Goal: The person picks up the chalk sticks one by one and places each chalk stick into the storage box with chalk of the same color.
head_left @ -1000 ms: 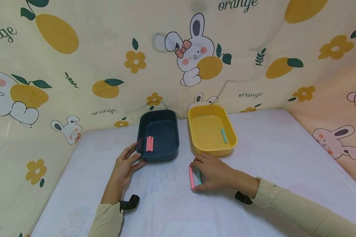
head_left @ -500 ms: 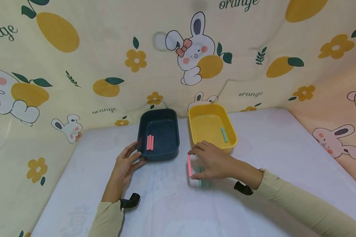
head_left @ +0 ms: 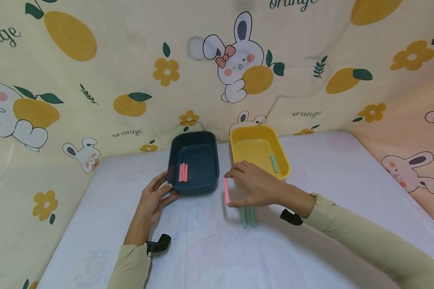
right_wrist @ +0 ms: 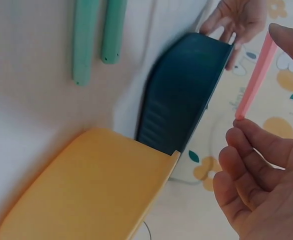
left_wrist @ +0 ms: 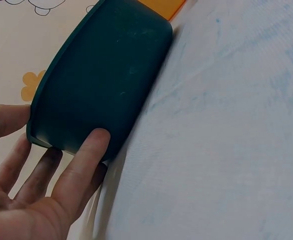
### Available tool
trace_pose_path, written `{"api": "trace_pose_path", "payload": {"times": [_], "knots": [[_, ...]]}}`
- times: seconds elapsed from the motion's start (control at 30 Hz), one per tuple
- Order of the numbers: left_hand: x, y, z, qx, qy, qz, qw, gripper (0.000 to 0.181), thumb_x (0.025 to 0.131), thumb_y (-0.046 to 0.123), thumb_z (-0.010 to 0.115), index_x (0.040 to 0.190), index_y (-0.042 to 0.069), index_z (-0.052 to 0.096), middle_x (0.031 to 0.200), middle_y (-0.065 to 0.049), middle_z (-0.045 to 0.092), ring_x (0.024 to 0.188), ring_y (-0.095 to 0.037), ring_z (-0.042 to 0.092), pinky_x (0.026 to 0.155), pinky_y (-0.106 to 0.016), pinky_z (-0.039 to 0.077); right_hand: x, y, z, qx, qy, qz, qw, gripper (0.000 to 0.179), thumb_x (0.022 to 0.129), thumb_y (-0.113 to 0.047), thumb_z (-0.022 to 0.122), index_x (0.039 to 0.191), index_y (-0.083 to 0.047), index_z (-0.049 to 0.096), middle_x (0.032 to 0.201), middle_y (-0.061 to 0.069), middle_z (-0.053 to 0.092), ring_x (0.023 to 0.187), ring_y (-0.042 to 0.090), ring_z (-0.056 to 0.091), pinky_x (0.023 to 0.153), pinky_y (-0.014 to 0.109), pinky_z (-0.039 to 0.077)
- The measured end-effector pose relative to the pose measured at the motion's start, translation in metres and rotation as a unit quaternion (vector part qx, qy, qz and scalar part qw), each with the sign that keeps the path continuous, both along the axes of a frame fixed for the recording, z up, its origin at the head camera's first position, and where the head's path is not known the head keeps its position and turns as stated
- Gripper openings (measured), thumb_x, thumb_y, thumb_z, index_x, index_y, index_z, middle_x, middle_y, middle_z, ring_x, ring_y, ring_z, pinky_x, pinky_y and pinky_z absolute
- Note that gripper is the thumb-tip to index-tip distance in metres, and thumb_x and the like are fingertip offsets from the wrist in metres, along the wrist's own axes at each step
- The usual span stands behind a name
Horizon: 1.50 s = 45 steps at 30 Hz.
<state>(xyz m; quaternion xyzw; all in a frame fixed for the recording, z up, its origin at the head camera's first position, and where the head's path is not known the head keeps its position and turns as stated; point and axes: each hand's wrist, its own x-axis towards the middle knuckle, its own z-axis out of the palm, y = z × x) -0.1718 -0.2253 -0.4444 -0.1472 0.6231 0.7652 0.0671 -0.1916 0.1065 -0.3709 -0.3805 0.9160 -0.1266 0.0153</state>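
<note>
A slim pink stick (head_left: 226, 191) is pinched at its two ends between the thumb and a fingertip of my right hand (head_left: 254, 184), in the air by the yellow bin's (head_left: 260, 144) near left corner. The right wrist view shows the pink stick (right_wrist: 256, 77) straight-sided. My left hand (head_left: 153, 200) holds the near left corner of the dark blue bin (head_left: 207, 160). In the left wrist view, fingers (left_wrist: 84, 160) press its outer wall. Inside that bin lie several pink sticks (head_left: 183, 173). One green stick (head_left: 274, 163) lies in the yellow bin.
Two green sticks (head_left: 248, 217) lie side by side on the white tablecloth (head_left: 202, 249), partly under my right hand. Both bins stand against the printed backdrop (head_left: 130, 64), a narrow gap between them. A black wrist strap (head_left: 159, 243) sits on my left wrist.
My right hand has lifted the pink stick off the tablecloth and carried it up and left, uncovering the two green sticks. My left hand stays on the dark blue bin.
</note>
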Motion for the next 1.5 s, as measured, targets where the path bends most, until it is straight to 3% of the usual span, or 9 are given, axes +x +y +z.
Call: {"api": "trace_pose_path", "payload": {"times": [0.77,1.07,1.5], "knots": [[0.0,0.0,0.0,-0.009,0.004,0.0,1.0,0.053,0.1,0.009,0.057,0.15,0.023,0.043,0.159,-0.002,0.036,0.116,-0.017,0.06,0.094,-0.037,0.058,-0.034,-0.048,0.001,0.017,-0.013,0.002,0.9998,0.075,0.076,-0.067,0.073,0.135,-0.021,0.059,0.132,-0.001,0.056,0.12,0.016,0.047,0.103,0.033,0.049],[0.0,0.0,-0.002,-0.007,0.002,0.003,1.0,0.053,0.1,0.008,0.057,0.149,0.022,0.043,0.158,-0.002,0.037,0.112,-0.015,0.061,0.093,-0.037,0.058,-0.045,-0.063,-0.006,0.011,-0.028,0.005,0.9995,0.075,0.077,-0.067,0.071,0.135,-0.021,0.059,0.13,-0.001,0.055,0.116,0.016,0.048,0.101,0.032,0.05],[-0.001,0.0,-0.002,-0.012,-0.004,0.005,0.9999,0.054,0.1,0.009,0.056,0.15,0.025,0.043,0.16,-0.001,0.035,0.117,-0.019,0.058,0.094,-0.037,0.058,-0.067,-0.08,-0.013,0.02,-0.055,-0.019,0.9981,0.078,0.077,-0.068,0.071,0.138,-0.022,0.057,0.137,0.002,0.052,0.122,0.018,0.046,0.107,0.037,0.048]]}}
